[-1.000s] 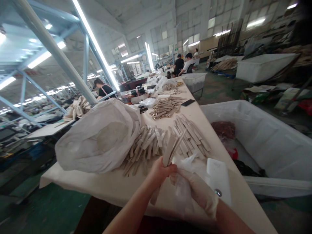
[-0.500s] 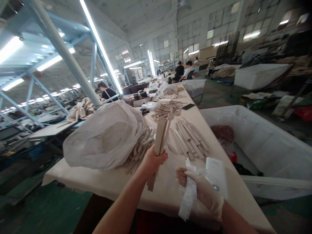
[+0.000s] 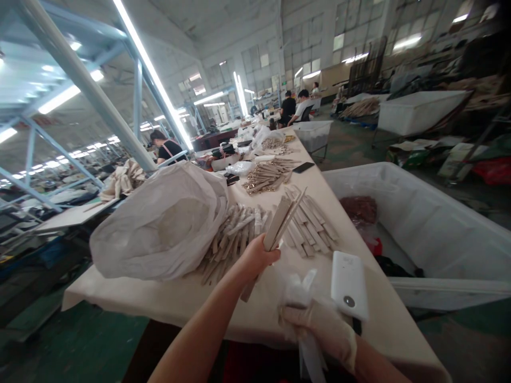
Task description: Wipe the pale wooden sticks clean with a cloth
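My left hand (image 3: 255,256) is closed around a bundle of flat wooden sticks (image 3: 281,220), held tilted up to the right above the table (image 3: 191,300). My right hand (image 3: 319,325), in a thin glove, is closed on a clear plastic bag (image 3: 307,319) near the table's front edge. Just beyond my left hand lie two piles of the same sticks (image 3: 239,231), one beside the big white sack (image 3: 159,223) and one further right (image 3: 309,221). A white power bank (image 3: 348,284) lies right of my right hand.
A large white bin (image 3: 419,223) with red items inside stands right of the table. Further along the table are more stick piles (image 3: 267,175), a phone (image 3: 303,167) and bags. People sit at the far end (image 3: 295,106) and on the left (image 3: 162,146). Steel beams rise on the left.
My left hand lifted the stick bundle away from the bag and now tilts it to the right. My right hand dropped lower, closer to me, with the plastic bag.
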Available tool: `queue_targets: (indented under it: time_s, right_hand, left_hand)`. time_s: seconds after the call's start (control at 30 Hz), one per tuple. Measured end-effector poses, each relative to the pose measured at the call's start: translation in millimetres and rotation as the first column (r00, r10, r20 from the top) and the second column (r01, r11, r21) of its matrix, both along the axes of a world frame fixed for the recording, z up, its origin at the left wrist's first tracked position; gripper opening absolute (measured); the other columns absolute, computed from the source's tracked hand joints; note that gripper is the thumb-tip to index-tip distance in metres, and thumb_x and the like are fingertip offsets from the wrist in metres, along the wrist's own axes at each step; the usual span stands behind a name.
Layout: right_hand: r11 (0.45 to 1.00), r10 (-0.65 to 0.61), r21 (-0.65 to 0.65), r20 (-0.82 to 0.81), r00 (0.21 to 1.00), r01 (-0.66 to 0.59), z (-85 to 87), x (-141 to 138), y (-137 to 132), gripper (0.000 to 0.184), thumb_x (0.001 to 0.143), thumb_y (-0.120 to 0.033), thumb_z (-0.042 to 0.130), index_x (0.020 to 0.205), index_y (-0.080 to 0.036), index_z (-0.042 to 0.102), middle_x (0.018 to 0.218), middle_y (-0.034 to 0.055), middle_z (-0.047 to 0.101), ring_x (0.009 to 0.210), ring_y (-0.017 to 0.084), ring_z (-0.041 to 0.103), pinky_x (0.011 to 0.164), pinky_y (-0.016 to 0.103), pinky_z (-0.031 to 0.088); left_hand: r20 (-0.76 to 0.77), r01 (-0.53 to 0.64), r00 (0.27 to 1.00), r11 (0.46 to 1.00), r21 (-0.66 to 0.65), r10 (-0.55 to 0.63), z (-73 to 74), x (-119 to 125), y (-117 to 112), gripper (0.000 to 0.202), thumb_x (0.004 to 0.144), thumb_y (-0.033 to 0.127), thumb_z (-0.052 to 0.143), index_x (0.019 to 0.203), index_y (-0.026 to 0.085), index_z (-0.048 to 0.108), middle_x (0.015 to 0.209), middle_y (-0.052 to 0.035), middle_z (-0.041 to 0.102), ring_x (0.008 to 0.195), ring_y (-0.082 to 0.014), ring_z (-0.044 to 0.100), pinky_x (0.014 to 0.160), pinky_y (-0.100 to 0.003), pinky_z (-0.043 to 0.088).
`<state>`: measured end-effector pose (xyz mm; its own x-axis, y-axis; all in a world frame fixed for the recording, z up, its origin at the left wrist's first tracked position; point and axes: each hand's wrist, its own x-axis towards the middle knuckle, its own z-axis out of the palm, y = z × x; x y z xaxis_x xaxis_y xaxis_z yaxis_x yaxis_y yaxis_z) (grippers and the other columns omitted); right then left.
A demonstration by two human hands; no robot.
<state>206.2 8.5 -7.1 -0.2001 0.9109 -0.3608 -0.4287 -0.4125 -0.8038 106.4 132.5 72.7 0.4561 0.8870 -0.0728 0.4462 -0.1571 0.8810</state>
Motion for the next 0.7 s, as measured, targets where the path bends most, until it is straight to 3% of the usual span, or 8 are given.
queue_targets:
  time_s: [0.07,0.17,0.3,0.5,0.7]
  right_hand:
    - [0.999,-0.031,-0.043,-0.085,0.996,0.027,3.0,2.4,2.8,0.022,0.059,-0.032,0.073,0.067,-0.015,0.063,0.059,0.0010,0.060,0.052,0.012,0.051,0.052,0.025,0.040]
    - [0.980,-0.184,-0.107,-0.195,0.963,0.166,12.4,18.7,18.5,0.027,0.060,-0.037,0.072,0.057,-0.015,0.058,0.049,-0.0019,0.052,0.045,0.009,0.046,0.047,0.022,0.037]
    - [0.941,-0.338,-0.043,-0.222,0.915,0.337,15.6,47.6,44.0,0.033,0.069,-0.044,0.064,0.055,-0.015,0.053,0.044,-0.0047,0.043,0.038,0.005,0.035,0.039,0.018,0.027]
    - [0.920,-0.380,-0.017,-0.284,0.880,0.392,13.8,62.2,59.2,0.033,0.066,-0.039,0.067,0.053,-0.016,0.048,0.046,-0.0056,0.041,0.038,0.005,0.030,0.038,0.019,0.025]
    - [0.916,-0.369,0.049,-0.280,0.886,0.397,20.0,67.1,56.0,0.021,0.066,-0.033,0.069,0.064,-0.015,0.058,0.051,-0.0027,0.048,0.046,0.008,0.040,0.045,0.021,0.031]
  left_hand:
    - [0.008,-0.003,1.000,0.999,-0.034,0.004,-3.8,0.7,2.6,0.015,0.063,0.022,0.058,0.069,0.016,0.046,0.055,0.0061,0.043,0.046,-0.0049,0.038,0.045,-0.017,0.031]
    - [0.062,-0.025,0.998,0.997,-0.069,0.029,-7.5,-5.4,-2.1,0.018,0.069,0.032,0.055,0.073,0.016,0.046,0.056,0.0057,0.045,0.043,-0.0048,0.038,0.043,-0.018,0.030]
    - [0.133,-0.067,0.987,0.980,-0.188,0.093,-11.5,-25.3,-25.2,0.022,0.073,0.036,0.051,0.076,0.014,0.047,0.051,0.0058,0.046,0.039,-0.0042,0.036,0.042,-0.018,0.028]
    - [0.184,-0.092,0.964,0.890,-0.447,0.193,-22.7,-55.5,-63.7,0.036,0.066,0.043,0.058,0.082,0.011,0.053,0.043,0.0043,0.049,0.033,-0.0054,0.036,0.039,-0.020,0.024]
    - [0.174,-0.092,0.959,0.829,-0.551,0.222,-20.7,-71.6,-76.7,0.037,0.063,0.044,0.062,0.079,0.011,0.055,0.042,0.0031,0.051,0.032,-0.0050,0.038,0.039,-0.018,0.024]
